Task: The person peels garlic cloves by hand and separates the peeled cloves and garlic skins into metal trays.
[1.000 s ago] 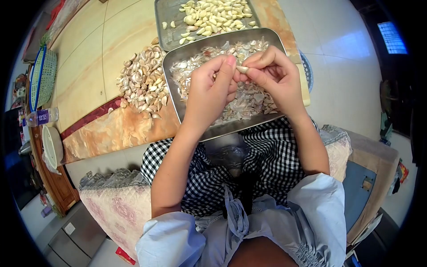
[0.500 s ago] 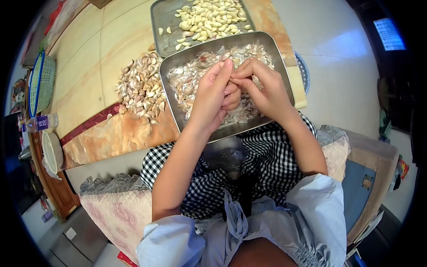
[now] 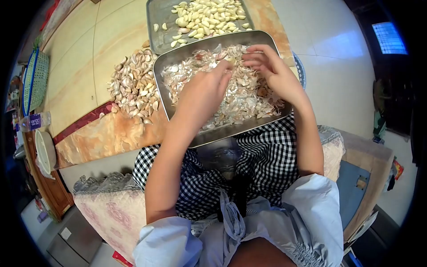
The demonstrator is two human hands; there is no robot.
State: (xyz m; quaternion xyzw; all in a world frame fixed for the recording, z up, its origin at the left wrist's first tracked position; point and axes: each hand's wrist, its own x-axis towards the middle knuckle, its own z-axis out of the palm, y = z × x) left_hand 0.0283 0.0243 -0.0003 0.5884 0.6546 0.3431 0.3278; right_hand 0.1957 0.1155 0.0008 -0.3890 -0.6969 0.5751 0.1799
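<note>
Overall, a metal pan [image 3: 235, 127] of garlic skins [image 3: 240, 100] overlapped the edge of a marbled, tan-and-orange table [image 3: 66, 60]. Above the pan, the left hand [image 3: 202, 91] was curled narrow, any grip too blurred to tell, while the right hand [image 3: 280, 75] was loosely open. Left of the pan lay unpeeled garlic [image 3: 135, 84]; beyond it, a gray tray [image 3: 160, 41] held peeled cloves [image 3: 213, 17]. Far left of the pan were a green basket [image 3: 38, 82], a bottle [image 3: 34, 121] and a pale bowl [image 3: 46, 149]; right of it, shiny floor [image 3: 338, 84].

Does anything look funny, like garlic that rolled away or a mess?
One unpeeled clove looks like a stray: it lies on the table, a little apart from its pile. The skins look messy, but sit inside a tray.
</note>
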